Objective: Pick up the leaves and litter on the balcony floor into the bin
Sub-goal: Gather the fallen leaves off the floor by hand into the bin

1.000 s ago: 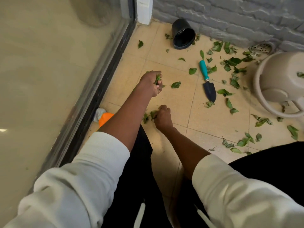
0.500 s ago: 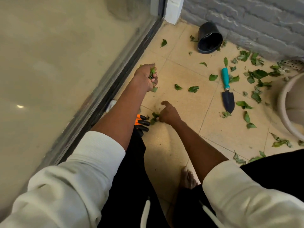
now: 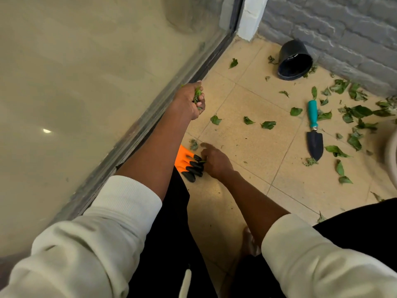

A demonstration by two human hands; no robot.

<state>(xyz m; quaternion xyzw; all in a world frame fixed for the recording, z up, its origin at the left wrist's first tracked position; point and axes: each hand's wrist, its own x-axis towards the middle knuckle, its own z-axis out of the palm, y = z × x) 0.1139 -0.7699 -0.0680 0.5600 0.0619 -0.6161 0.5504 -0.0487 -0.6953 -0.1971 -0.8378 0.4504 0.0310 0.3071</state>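
Green leaves (image 3: 268, 124) lie scattered over the beige floor tiles, thickest at the right around (image 3: 361, 110). My left hand (image 3: 188, 103) is raised beside the glass door's bottom rail and grips a bunch of leaves (image 3: 197, 95). Lower down, my right hand (image 3: 216, 163) rests on the floor, its index finger stretched toward a crumpled leaf (image 3: 194, 145). Its other fingers are curled, and a bit of green shows under them. Only a blurred beige rim of the bin (image 3: 391, 151) shows at the right edge.
An orange glove with black fingertips (image 3: 189, 163) lies just left of my right hand. A teal-handled trowel (image 3: 314, 127) lies on the tiles, and a black pot (image 3: 294, 61) lies tipped against the grey brick wall (image 3: 343, 29). The glass door (image 3: 86, 82) bounds the left side.
My view has swung left, so the bin has slid almost out of sight. My left hand has lifted its leaves toward the door rail. My right hand's index finger now points at the crumpled leaf.
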